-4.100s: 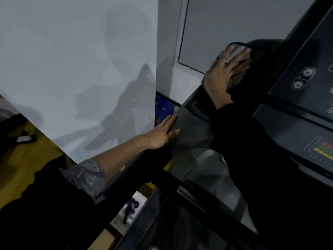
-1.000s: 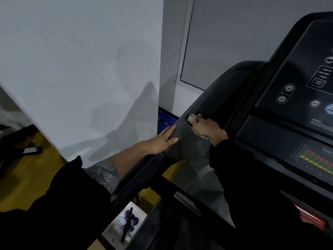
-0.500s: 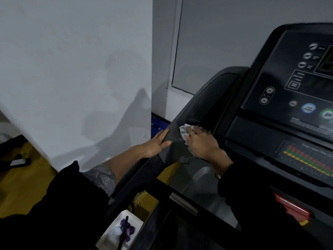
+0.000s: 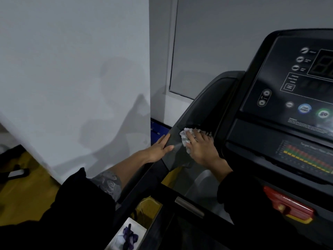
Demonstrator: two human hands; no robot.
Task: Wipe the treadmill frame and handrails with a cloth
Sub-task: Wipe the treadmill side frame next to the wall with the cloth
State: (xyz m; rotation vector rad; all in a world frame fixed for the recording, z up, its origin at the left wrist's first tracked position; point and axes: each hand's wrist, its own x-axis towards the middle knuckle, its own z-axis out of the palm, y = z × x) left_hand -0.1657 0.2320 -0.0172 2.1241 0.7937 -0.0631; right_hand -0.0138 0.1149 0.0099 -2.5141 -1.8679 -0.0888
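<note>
The treadmill's dark left frame arm (image 4: 201, 109) slopes down from the console (image 4: 295, 83) toward me and continues as the black handrail (image 4: 142, 184). My right hand (image 4: 202, 148) presses a crumpled pale cloth (image 4: 185, 137) flat against the lower part of the frame arm, fingers spread over it. My left hand (image 4: 159, 147) rests on the outer edge of the same arm, fingers straight, holding nothing.
A white wall panel (image 4: 75, 83) stands close on the left. The red safety key (image 4: 288, 204) sits under the console. On the yellow floor below lies a white box (image 4: 129, 235) with purple items. A steel upright (image 4: 198, 184) runs under the frame.
My right hand has slid the cloth from the top of the frame arm down to its lower end and now lies flatter on it. The left hand stays put.
</note>
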